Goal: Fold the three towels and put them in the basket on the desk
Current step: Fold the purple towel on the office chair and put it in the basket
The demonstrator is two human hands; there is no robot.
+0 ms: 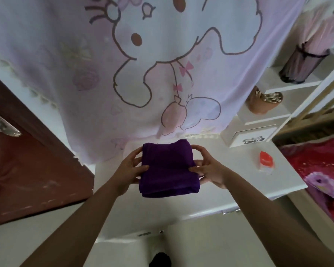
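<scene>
A purple towel (168, 167), folded into a thick rectangle, is held over the white desk (239, 170). My left hand (130, 169) grips its left edge, thumb on top and fingers underneath. My right hand (207, 168) grips its right edge the same way. The towel looks lifted slightly above the desk top. No basket and no other towel shows in this view.
A red and white packet (266, 162) lies on the desk to the right. White shelves (278, 116) hold a brown pot (262, 103) and a dark cup (301, 64). A cartoon curtain (143, 64) hangs behind. A brown door (27, 160) stands left, a red bed (320, 166) right.
</scene>
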